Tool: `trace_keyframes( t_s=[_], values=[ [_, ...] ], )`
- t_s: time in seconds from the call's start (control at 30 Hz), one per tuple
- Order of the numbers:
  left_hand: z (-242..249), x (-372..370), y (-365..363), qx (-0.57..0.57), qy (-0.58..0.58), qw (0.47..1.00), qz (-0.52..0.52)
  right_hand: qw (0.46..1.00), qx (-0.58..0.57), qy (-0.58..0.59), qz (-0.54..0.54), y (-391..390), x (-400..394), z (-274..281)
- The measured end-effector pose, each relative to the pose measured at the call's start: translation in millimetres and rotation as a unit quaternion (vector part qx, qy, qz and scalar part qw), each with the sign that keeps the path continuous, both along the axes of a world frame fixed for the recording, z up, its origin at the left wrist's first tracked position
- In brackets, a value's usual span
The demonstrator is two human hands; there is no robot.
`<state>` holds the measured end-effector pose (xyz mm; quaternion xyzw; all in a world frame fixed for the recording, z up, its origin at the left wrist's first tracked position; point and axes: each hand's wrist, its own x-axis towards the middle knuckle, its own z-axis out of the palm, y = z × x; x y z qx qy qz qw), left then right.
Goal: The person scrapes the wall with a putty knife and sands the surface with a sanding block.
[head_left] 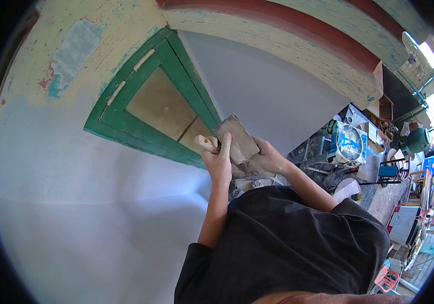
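Observation:
My left hand [219, 161] is wrapped around a putty-smeared trowel, its thumb stretched along the flat grey blade [243, 145]. The pale handle [206, 144] sticks out to the left of that hand, with a dark hole near its end. On the other side, my right hand [269, 157] curls in at the blade's right edge, and its fingers are partly hidden behind the blade. Both hands are in front of my body, close to the lower corner of a green-framed window panel [148, 144].
A smooth whitish wall [65, 167] fills the left side. Above is a beam [278, 35] with peeling cream and red paint. To the right stand a white-and-blue bucket [349, 143], a chair [397, 169], a green rounded container [418, 140] and much clutter. A red stool [387, 278] is lower right.

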<state>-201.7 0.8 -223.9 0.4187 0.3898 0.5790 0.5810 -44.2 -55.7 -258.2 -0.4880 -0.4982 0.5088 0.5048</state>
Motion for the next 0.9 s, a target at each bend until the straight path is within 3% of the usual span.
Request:
trace_keyframes(
  t_s=[0.07,0.2,0.37,0.47,0.57,0.67,0.8,0.83,0.9],
  values=[
    [-1.4,0.8,-1.5,0.021,0.026,0.999,0.009,0.997,-0.044,0.025,0.061,-7.3,-4.2,-2.3],
    [1.4,1.7,-3.4,0.061,0.072,0.995,0.033,0.992,-0.082,0.058,0.081,-10.2,-7.7,17.3],
    [-3.1,3.2,-2.8,0.064,0.09,0.992,0.055,0.991,-0.032,-0.08,0.108,-11.0,-6.3,11.7],
    [-6.4,4.3,-1.2,0.024,0.069,0.996,0.057,0.99,-0.007,-0.087,0.112,-9.3,-8.0,23.9],
    [-11.1,5.6,2.5,-0.035,0.002,0.998,0.06,0.982,-0.037,-0.145,0.119,-4.5,-12.4,24.8],
    [-14.7,5.0,7.3,-0.071,-0.035,0.995,0.059,0.987,-0.006,-0.113,0.111,-1.6,-16.5,20.0],
    [-16.3,-9.3,21.2,-0.152,-0.16,0.975,-0.01,0.986,0.039,-0.124,0.103,4.7,-18.3,10.8],
    [-17.0,-13.9,25.5,-0.172,-0.209,0.961,-0.054,0.986,0.013,-0.123,0.114,5.0,-17.3,11.1],
    [-21.3,-24.8,34.0,-0.162,-0.261,0.951,-0.04,0.984,-0.01,-0.123,0.127,6.4,-14.0,14.5]
  ],
)
